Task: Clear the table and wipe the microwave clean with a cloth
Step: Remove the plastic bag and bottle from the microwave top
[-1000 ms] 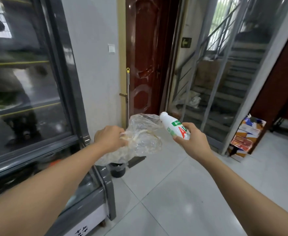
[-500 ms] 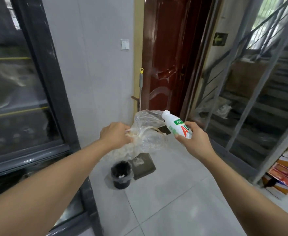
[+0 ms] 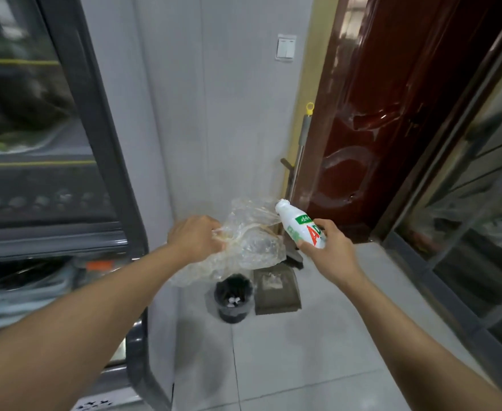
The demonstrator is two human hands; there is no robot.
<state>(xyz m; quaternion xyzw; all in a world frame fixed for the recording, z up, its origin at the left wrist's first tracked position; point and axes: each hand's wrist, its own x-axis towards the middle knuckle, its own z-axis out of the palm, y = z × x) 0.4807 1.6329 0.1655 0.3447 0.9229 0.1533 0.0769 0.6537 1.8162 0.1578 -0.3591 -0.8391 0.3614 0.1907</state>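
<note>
A crumpled clear plastic bag [image 3: 251, 241] is gripped in the closed left hand [image 3: 194, 238], and a white bottle [image 3: 300, 225] with a green and red label is held by the curled fingers of the right hand [image 3: 326, 252] — neck tilted up toward the bag. Both are carried above the black bin [image 3: 233, 298] on the tiled floor. Just right of the bin lies a dustpan [image 3: 276, 289] — behind it, a dark red door [image 3: 392, 114].

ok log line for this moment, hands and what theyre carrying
left hand: grips clear plastic bag | right hand: holds white bottle | black bin: on floor ahead, below the bag
</note>
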